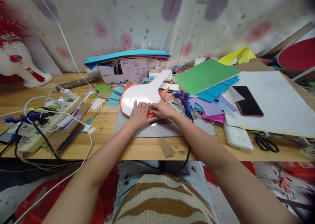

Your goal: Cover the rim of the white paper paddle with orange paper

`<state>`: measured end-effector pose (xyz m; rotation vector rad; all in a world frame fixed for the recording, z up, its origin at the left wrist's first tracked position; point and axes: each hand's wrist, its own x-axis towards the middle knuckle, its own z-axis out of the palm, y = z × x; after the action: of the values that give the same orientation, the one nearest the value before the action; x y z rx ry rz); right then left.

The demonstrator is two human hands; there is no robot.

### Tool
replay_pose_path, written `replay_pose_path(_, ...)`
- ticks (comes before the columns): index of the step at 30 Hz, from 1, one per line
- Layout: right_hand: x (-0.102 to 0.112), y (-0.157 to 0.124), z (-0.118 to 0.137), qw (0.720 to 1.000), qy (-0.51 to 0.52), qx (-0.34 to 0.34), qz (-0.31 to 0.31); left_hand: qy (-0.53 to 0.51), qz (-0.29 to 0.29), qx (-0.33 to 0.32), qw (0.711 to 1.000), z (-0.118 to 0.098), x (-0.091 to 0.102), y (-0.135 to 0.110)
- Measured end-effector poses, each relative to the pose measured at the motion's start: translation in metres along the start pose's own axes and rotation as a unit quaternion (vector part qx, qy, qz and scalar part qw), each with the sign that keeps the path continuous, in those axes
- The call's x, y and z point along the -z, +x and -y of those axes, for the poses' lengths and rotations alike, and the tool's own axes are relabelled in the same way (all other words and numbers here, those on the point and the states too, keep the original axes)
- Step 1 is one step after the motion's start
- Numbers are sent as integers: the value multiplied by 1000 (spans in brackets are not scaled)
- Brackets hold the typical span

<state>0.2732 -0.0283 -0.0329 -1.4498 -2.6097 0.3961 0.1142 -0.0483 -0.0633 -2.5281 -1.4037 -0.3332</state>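
From where I stand, everything centres on the grey cutting mat (204,129) on the tabletop (137,152). The white paddle-shaped card (141,92) lies over the mat's left part, its narrow end reaching past the far edge, with orange paper (150,115) showing along its rim. The left hand (139,114) rests palm-down on the card's near edge, fingers slightly spread, pressing rather than gripping. The right hand (162,110), beside it above the mat, has its fingertips together, apparently pinched on the orange paper.

I'd worry about the blue glue gun (184,101) at the mat's right part: its black cord (189,152) runs beneath the right forearm and off the near side, so a sweep of that arm could drag the gun over, and a hot nozzle could burn skin or mark the card. The scissors (176,106) over the mat, next to the right hand, could nick a finger or catch the rim if bumped. Pinching too hard might crease the orange paper; should the left hand ease off, the card could slide out of line.
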Motion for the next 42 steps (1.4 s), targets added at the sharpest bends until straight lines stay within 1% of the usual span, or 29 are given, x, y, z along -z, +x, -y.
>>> replay_pose_path(4, -1, -1, 0, 1000, 19, -3, -11, 0, -9, 12, 1000, 0, -2, 0)
replay_pose_path(10, -15, -2, -6, 992, 97, -13, -75, 7, -9, 11, 1000, 1, -1, 1)
replay_pose_path(13, -20, -1, -8, 990, 110, -16, -87, 4, -9, 12, 1000, 1, -1, 1)
replay_pose_path(18, -17, 1, -5, 995, 64, -23, -75, 2, -3, 12, 1000, 0, -1, 0)
replay_pose_path(23, -7, 3, 0, 999, 16, -22, -33, 4, -1, 16, 1000, -2, 1, 1)
replay_pose_path(27, -3, 3, 0, 999, 30, -16, -23, -4, -3, 22, 1000, -1, 0, 2)
replay_pose_path(32, -6, 2, -5, 993, 107, -16, -55, -13, -7, 34, 999, 0, -3, 2)
replay_pose_path(34, -7, -1, -9, 984, 160, 3, -72, -18, -6, 39, 999, 0, -4, 2)
replay_pose_path(36, -9, -7, -16, 976, 190, 26, -103, -27, -7, 41, 999, -1, -4, 3)
replay_pose_path(37, -10, -10, -20, 974, 184, 37, -126, -33, -9, 42, 999, -1, -4, 3)
replay_pose_path(39, -13, -15, -29, 974, 136, 55, -170, -42, -15, 47, 998, -2, -3, 3)
replay_pose_path(40, -15, -17, -33, 975, 106, 62, -184, -46, -17, 50, 998, -2, -3, 3)
replay_pose_path(42, -21, -17, -40, 977, 64, 65, -192, -52, -18, 56, 997, -3, -2, 3)
